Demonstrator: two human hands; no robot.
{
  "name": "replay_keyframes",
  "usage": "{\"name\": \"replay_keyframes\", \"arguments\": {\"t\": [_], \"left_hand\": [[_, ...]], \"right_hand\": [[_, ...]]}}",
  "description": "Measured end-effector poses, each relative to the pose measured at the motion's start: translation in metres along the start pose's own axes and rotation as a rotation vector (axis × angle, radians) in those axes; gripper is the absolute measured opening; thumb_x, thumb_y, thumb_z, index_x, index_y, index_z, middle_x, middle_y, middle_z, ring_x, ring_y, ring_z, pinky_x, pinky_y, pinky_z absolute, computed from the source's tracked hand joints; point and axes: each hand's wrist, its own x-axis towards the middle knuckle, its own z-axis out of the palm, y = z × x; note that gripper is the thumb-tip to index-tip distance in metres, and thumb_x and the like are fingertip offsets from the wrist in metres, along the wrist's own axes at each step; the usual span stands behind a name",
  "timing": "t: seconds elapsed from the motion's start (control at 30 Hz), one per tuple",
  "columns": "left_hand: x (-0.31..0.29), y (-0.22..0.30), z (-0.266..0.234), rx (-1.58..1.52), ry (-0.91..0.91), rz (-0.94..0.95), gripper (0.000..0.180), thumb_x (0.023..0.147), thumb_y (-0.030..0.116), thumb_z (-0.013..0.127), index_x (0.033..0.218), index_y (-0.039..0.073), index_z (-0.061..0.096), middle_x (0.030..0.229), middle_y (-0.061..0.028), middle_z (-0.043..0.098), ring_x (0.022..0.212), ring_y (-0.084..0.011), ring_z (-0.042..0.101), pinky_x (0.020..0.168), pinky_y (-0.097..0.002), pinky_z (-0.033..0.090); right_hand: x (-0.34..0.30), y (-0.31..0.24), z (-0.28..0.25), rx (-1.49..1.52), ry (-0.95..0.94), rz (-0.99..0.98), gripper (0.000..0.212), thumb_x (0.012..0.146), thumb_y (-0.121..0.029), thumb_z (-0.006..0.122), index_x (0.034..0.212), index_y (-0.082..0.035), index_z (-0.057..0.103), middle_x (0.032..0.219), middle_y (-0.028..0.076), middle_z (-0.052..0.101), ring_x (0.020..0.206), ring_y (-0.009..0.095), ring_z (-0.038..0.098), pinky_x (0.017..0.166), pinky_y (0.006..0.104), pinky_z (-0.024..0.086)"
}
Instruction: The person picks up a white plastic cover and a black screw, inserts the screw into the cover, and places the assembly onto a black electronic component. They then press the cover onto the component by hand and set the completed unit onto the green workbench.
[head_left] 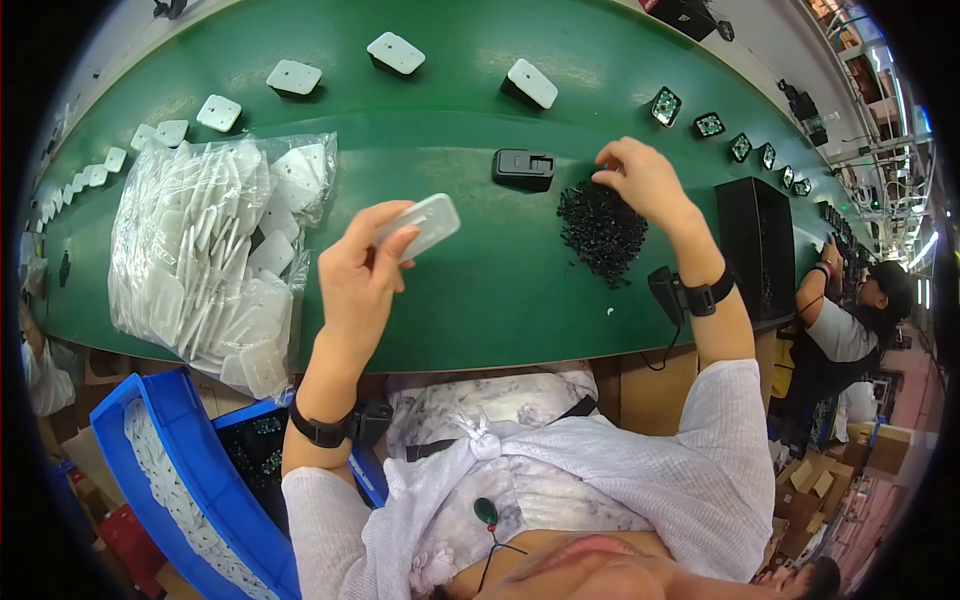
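My left hand (365,255) grips a white rounded plastic cover (430,222) between thumb and fingers, tilted above the green table. At the far edge of a pile of small black parts (602,235), my right hand (640,178) has thumb and fingertips drawn together. Whatever they pinch, if anything, is too small to make out. Between the hands, a little farther off, lies a black plastic housing (523,170) with a slot in its top. Left of my left hand, a clear plastic bag (185,245) bulges with many similar white covers, some spilling from its mouth.
White-topped black units (396,53) stand in an arc along the back and left. Open black housings with green circuit boards (666,106) line the right, beyond a black box (756,240). A blue bin (165,375) of white pieces sits below at left. Another person (850,320) works at far right.
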Motion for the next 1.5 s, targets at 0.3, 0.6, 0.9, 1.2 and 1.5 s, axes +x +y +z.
{"name": "replay_keyframes", "arguments": {"t": [0.3,0.6,0.9,1.2,1.5], "left_hand": [[0.02,0.006,0.049,0.006,-0.123,0.037,0.033,0.091,-0.001,0.054,0.124,0.006,0.054,0.078,-0.0099,0.061,0.058,-0.0117,0.057,0.052,-0.0244,0.046],[0.029,-0.005,0.056,-0.268,-0.08,-0.023,0.02,0.093,0.001,0.053,0.112,0.004,0.058,0.076,-0.0022,0.061,0.057,-0.0064,0.056,0.048,-0.0213,0.042],[0.034,-0.006,0.055,-0.146,-0.02,0.086,0.011,0.093,0.002,0.055,0.099,0.003,0.063,0.078,-0.0067,0.06,0.051,-0.0102,0.056,0.044,-0.0235,0.041],[0.034,-0.001,0.048,0.109,0.002,0.225,0.017,0.089,-0.002,0.058,0.103,0.004,0.064,0.081,-0.0091,0.06,0.053,-0.0157,0.056,0.049,-0.0276,0.046],[0.033,-0.006,0.051,0.127,-0.036,0.334,0.014,0.083,-0.003,0.062,0.095,0.004,0.065,0.076,-0.0099,0.059,0.063,-0.0237,0.061,0.054,-0.0331,0.049]], "right_hand": [[-0.012,-0.01,0.028,-0.08,0.203,-0.071,0.012,0.078,-0.009,0.068,0.082,-0.004,0.057,0.083,0.007,0.052,0.08,0.025,0.054,0.07,0.0365,0.046],[-0.017,-0.026,0.022,0.456,0.288,0.112,0.008,0.086,-0.007,0.064,0.085,-0.001,0.058,0.078,0.004,0.058,0.071,0.017,0.056,0.066,0.0283,0.046],[-0.015,-0.095,0.018,1.1,0.098,0.125,0.013,0.092,-0.006,0.059,0.099,-0.001,0.069,0.081,0.001,0.065,0.07,0.007,0.056,0.064,0.0198,0.046],[-0.01,-0.119,0.031,1.153,0.077,0.042,0.018,0.096,-0.006,0.052,0.112,0.003,0.052,0.083,0.011,0.066,0.069,0.012,0.062,0.063,0.0232,0.049],[-0.012,-0.13,0.034,1.336,-0.014,0.037,0.017,0.096,-0.008,0.055,0.109,0.001,0.049,0.08,0.01,0.065,0.063,0.01,0.059,0.055,0.021,0.045]]}}
